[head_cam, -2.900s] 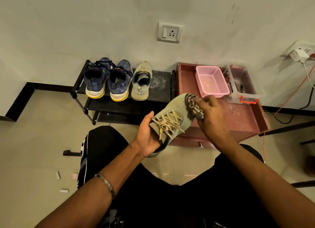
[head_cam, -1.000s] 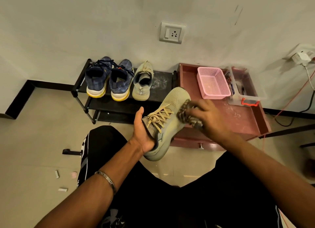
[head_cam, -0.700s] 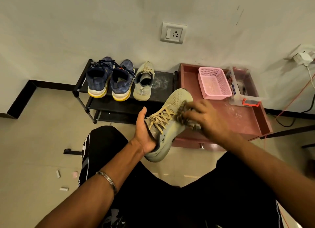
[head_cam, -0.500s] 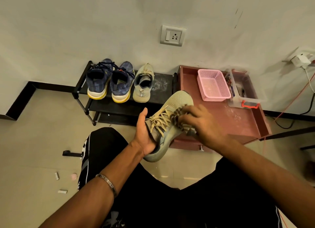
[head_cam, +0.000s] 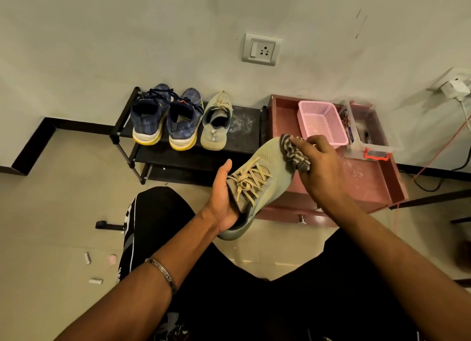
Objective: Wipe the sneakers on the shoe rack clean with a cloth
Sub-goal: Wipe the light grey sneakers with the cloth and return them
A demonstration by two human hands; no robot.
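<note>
My left hand (head_cam: 224, 200) grips a grey-green sneaker (head_cam: 265, 172) with tan laces by its heel end, toe pointing up and to the right. My right hand (head_cam: 318, 167) holds a bunched striped grey cloth (head_cam: 293, 154) and presses it against the sneaker's toe. On the top shelf of the black shoe rack (head_cam: 244, 126) stand two blue sneakers with yellow soles (head_cam: 165, 118) and the matching grey-green sneaker (head_cam: 216, 121), all with heels toward me.
A dark red low table (head_cam: 369, 177) stands right of the rack, bearing a pink mesh basket (head_cam: 321, 121) and a clear plastic box (head_cam: 364, 136). Cables and a charger hang at the right wall. Small scraps lie on the floor at the left. My black-clad knees fill the foreground.
My right hand slid the cloth from the sneaker's lace area up toward the toe. The left hand kept its hold, and the sneaker tilted slightly.
</note>
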